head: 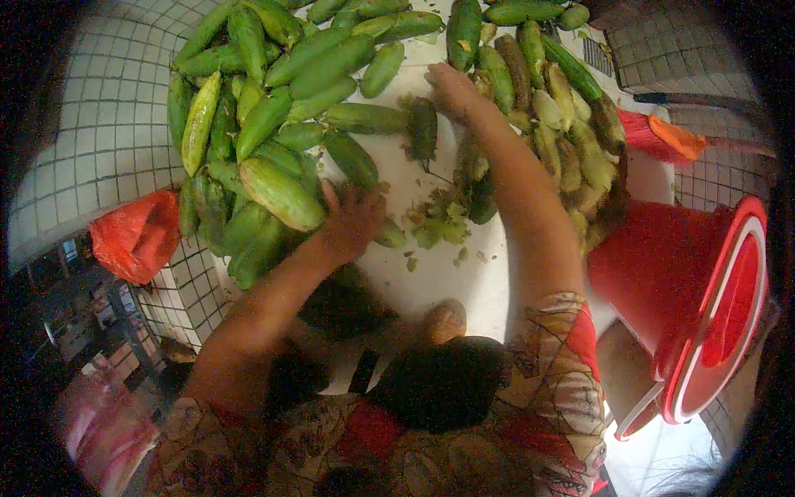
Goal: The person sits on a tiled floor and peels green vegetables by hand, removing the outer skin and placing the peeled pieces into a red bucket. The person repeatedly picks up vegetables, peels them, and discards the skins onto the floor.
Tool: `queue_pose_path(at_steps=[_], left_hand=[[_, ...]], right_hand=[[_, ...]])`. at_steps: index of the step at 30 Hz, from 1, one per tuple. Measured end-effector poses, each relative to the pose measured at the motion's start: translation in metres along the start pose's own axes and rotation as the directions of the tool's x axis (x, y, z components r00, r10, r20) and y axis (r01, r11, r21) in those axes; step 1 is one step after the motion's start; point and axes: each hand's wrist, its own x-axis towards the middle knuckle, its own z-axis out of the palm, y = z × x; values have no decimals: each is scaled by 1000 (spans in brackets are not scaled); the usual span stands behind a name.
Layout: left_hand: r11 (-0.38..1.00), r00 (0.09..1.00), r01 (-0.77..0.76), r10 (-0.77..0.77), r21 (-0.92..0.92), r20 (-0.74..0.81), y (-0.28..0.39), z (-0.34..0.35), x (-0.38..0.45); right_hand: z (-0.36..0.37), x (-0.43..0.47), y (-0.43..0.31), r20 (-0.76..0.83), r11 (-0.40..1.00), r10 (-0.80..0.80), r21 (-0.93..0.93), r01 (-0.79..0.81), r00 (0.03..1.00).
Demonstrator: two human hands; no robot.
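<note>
Green cucumbers (332, 65) lie heaped on a white surface (428, 279) at the left and far side. My left hand (357, 217) is blurred at the near right edge of this heap, its fingers partly spread. A small cucumber (390, 234) pokes out beside it, and I cannot tell whether the hand grips it. Further off, my right hand (453, 90) reaches just below an upright dark green cucumber (464, 34). Its fingertips are blurred, and a grip cannot be made out. Left of that hand lies a dark, blurred cucumber piece (424, 130).
Yellowish and brown, withered-looking cucumbers (562, 124) form a pile at the right. Leafy scraps (438, 223) lie mid-surface. A red plastic bag (136, 236) hangs at the left tiled ledge. A large red bucket (658, 267) tilts at the right, below a red and orange object (667, 135).
</note>
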Motion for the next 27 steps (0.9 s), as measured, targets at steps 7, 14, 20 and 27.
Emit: queue_pose_path(at_steps=[7,14,20,27], left_hand=[[991,962,65,-32,-115,272,0,-27,7],[999,968,41,-35,-20,250,6,-29,-6],[999,955,42,-42,5,292,6,-31,-7],[1000,979,25,-27,11,200,4,-16,-8]], right_hand=[[41,-101,-54,42,943,52,-331,-35,998],[64,-179,-150,-71,992,40,121,-31,997],[43,-228,-169,-123,964,207,195,-181,971],[44,-205,-112,-400,911,340,363,-193,851]])
